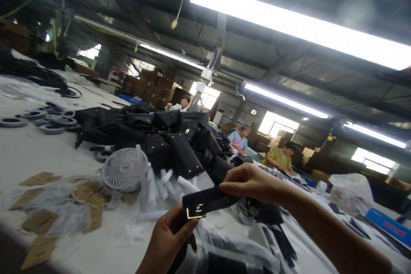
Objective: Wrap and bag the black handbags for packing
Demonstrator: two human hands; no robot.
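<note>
A wide black strap (210,202) with a gold-coloured rectangular buckle (195,212) is stretched between my two hands, above the table. My left hand (168,235) is closed around its buckle end, the thumb just under the metal frame. On the other end, my right hand (252,182) pinches the strap between thumb and fingers. Part of the strap hangs dark below my left hand. Beneath my hands lies clear plastic wrapping (237,246) with something black inside. Rolled white tubes or sleeves (157,188) lie beyond my left hand.
Black bags or pouches (184,152) are heaped across the table. A white fan (125,169) stands at their near side. Brown cards in clear bags (40,221) and grey rings (53,122) lie left. A blue box (390,224) sits right. Several people (276,158) work beyond.
</note>
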